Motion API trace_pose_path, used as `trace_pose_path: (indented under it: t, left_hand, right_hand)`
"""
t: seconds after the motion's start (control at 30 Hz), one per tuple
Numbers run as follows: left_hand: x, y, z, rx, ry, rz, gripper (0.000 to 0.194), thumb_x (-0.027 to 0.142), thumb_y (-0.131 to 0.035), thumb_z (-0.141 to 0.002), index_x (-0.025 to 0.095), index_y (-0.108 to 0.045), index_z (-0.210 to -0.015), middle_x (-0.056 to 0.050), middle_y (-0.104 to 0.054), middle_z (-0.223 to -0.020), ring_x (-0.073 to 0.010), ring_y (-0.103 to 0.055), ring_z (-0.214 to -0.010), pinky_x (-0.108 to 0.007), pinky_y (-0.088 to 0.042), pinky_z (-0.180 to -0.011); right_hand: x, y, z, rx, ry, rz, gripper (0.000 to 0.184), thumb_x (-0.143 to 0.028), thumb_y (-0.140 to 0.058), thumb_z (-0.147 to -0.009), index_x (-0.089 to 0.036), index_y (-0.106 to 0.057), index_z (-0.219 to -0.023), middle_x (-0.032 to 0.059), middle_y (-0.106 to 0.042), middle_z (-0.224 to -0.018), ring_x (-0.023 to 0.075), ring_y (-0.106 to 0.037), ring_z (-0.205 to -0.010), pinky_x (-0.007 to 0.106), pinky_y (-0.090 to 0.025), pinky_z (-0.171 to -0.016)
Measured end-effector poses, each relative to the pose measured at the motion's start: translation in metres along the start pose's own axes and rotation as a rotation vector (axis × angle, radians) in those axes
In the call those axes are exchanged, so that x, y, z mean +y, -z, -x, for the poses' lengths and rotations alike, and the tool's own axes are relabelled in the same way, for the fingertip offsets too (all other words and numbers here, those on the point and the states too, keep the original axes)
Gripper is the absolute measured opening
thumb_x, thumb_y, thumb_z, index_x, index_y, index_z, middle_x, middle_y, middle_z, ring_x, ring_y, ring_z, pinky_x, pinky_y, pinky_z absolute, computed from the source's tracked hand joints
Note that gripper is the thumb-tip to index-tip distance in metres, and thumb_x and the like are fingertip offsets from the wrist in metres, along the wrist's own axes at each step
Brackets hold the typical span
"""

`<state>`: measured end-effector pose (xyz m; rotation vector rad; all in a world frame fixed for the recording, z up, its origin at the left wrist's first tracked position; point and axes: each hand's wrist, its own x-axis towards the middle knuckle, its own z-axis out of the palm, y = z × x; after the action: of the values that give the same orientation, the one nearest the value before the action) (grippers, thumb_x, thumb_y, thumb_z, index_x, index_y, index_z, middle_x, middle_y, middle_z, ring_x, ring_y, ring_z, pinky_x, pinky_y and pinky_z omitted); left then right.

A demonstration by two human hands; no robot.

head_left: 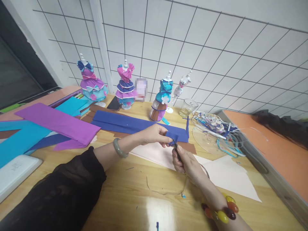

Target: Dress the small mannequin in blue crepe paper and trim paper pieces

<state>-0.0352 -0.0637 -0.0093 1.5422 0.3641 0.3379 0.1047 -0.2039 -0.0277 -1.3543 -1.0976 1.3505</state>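
Between the thumb and fingers of my left hand [156, 134] is a small piece of dark blue crepe paper [171, 136]. My right hand [184, 158] is closed around dark-handled scissors [176, 150], whose blades meet the blue piece; how far apart they are I cannot tell. Behind both hands lies a long folded strip of blue crepe paper [134, 123], over brown paper [189, 148]. White paper sheets [154, 154] spread beneath my hands. A thin curved strip [166, 193] rests on the wood in front.
Small mannequins in paper dresses [93, 81] stand along the tiled wall, with a glass cup [188, 107] at their right. Purple paper [60, 123] and a white box-like object [18, 175] lie left. Paper scraps [216, 123] pile up right, beside an orange-topped surface [271, 144].
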Motion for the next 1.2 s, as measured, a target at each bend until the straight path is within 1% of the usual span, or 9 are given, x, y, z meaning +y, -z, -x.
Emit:
trace_pose_path:
  t: [0.13, 0.3, 0.5, 0.63, 0.77, 0.9, 1.2]
  left_hand:
    - [-0.0009, 0.0001, -0.0003, -0.001, -0.010, 0.005, 0.018, 0.027, -0.068, -0.071, 0.010, -0.065, -0.069, -0.005, -0.066, -0.067, -0.0090, -0.060, -0.058, -0.023, -0.050, -0.061]
    - [0.0039, -0.0010, 0.0009, -0.001, 0.018, 0.021, 0.019, 0.028, -0.069, -0.070, 0.010, -0.064, -0.068, -0.004, -0.065, -0.066, -0.0085, -0.059, -0.057, -0.022, -0.049, -0.060]
    - [0.0073, -0.0004, 0.0019, -0.006, 0.067, 0.137, 0.027, 0.036, -0.069, -0.070, 0.009, -0.063, -0.068, -0.006, -0.066, -0.068, -0.0088, -0.059, -0.058, -0.025, -0.050, -0.062]
    - [0.0042, 0.0013, 0.0005, -0.004, 0.063, 0.187, 0.029, 0.037, -0.069, -0.071, 0.010, -0.062, -0.068, -0.005, -0.065, -0.068, -0.0095, -0.060, -0.059, -0.026, -0.051, -0.063]
    - [0.0012, 0.0011, -0.0007, -0.009, 0.049, 0.136, 0.027, 0.035, -0.070, -0.068, 0.009, -0.063, -0.070, -0.006, -0.065, -0.071, -0.0099, -0.059, -0.062, -0.026, -0.050, -0.063]
    - [-0.0011, -0.0004, -0.0015, -0.007, 0.017, 0.067, 0.023, 0.031, -0.070, -0.067, 0.009, -0.064, -0.070, -0.004, -0.064, -0.069, -0.0086, -0.058, -0.060, -0.025, -0.050, -0.062]
    - [-0.0004, -0.0009, -0.0011, 0.003, 0.023, 0.061, 0.019, 0.028, -0.070, -0.067, 0.011, -0.062, -0.067, 0.000, -0.061, -0.065, -0.0072, -0.057, -0.056, -0.023, -0.048, -0.061]
  right_hand:
    - [0.0017, 0.0006, 0.0001, -0.002, 0.003, -0.007, 0.042, -0.057, -0.039, -0.088, -0.021, -0.039, -0.067, -0.0075, -0.030, -0.050, 0.0069, -0.027, -0.040, 0.022, -0.018, -0.039]
    - [0.0040, 0.0014, -0.0013, 0.000, 0.009, -0.004, 0.041, -0.055, -0.039, -0.089, -0.020, -0.039, -0.067, -0.0075, -0.030, -0.050, 0.0064, -0.027, -0.039, 0.022, -0.019, -0.040]
    - [0.0045, 0.0022, -0.0015, 0.015, 0.011, 0.013, 0.043, -0.056, -0.038, -0.089, -0.020, -0.038, -0.065, -0.0075, -0.029, -0.049, 0.0063, -0.026, -0.039, 0.021, -0.018, -0.040]
    - [0.0046, 0.0022, -0.0006, 0.020, 0.000, 0.005, 0.042, -0.056, -0.038, -0.089, -0.020, -0.039, -0.067, -0.0078, -0.028, -0.050, 0.0062, -0.026, -0.039, 0.021, -0.017, -0.040]
    - [0.0045, 0.0017, -0.0013, 0.021, 0.005, 0.005, 0.043, -0.057, -0.039, -0.088, -0.020, -0.039, -0.067, -0.0077, -0.029, -0.050, 0.0061, -0.027, -0.039, 0.022, -0.017, -0.040]
    - [0.0043, 0.0011, -0.0020, 0.015, 0.004, 0.008, 0.043, -0.057, -0.039, -0.088, -0.020, -0.039, -0.067, -0.0077, -0.029, -0.050, 0.0062, -0.027, -0.039, 0.022, -0.017, -0.039]
    - [0.0050, 0.0010, -0.0011, 0.004, -0.008, 0.002, 0.042, -0.057, -0.039, -0.088, -0.020, -0.040, -0.067, -0.0080, -0.029, -0.050, 0.0063, -0.026, -0.039, 0.021, -0.018, -0.039]
